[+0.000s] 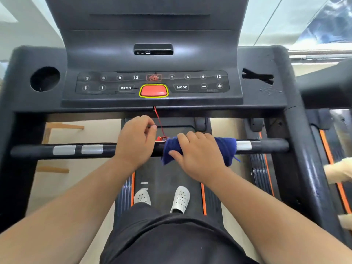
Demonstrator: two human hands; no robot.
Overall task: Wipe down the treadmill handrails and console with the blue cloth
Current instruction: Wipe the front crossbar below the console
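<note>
From the head view, the person stands on the treadmill belt facing the console, both arms stretched forward to the front crossbar that runs between the side handrails.

The right hand presses the blue cloth down over the bar, a little right of its middle; the cloth is draped across the top and hangs down the near side, so that one pass would rub more than one face of the bar. The grip of that hand is closed over the cloth and bar, fingers pointing left.

The left hand rests on the bar just left of the cloth, loosely curled with thumb and forefinger pinched together; whether they hold the red safety cord I cannot tell. Probably it steadies the body or keeps the cord and its red clip clear of the wiping path.

The silver pulse plates towards the left end lie bare, and the console above is untouched by the cloth, so I judge the wiping well short of done.
</note>
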